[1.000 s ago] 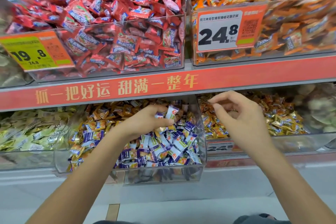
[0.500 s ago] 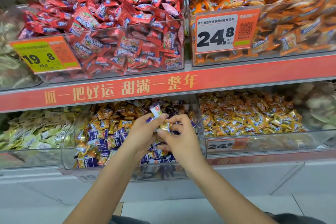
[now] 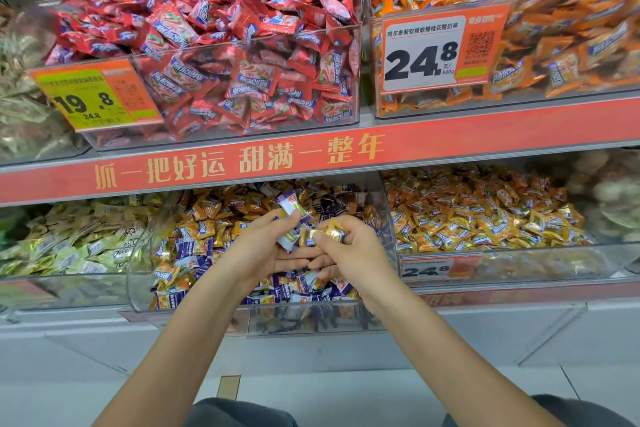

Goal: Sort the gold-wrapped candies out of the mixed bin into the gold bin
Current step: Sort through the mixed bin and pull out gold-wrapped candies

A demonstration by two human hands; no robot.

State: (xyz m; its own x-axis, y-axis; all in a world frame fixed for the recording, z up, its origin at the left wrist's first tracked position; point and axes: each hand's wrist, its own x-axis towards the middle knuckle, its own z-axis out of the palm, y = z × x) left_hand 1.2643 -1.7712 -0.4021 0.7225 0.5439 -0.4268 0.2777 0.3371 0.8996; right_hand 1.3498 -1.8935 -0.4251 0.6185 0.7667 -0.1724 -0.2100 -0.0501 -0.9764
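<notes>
Gold-wrapped candy (image 3: 330, 231) is pinched in the right hand (image 3: 349, 253), curled fingers closed on it, just above the mixed bin (image 3: 311, 317). A purple-and-white candy (image 3: 292, 206) is gripped by the left hand (image 3: 266, 250). Pick-out is judged under way; next, a carry rightward to the gold bin (image 3: 519, 262) is called for.

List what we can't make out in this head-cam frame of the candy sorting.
- Mixed bin, head view: candies under both hands are hidden by the left hand and right hand.
- Left hand's grip: how many candies it holds besides the purple candy is hidden by its fingers.
- Gold bin: its price tag is blurred and unreadable in part.
- Far-right bin: blurred and cut off by the frame edge.
</notes>
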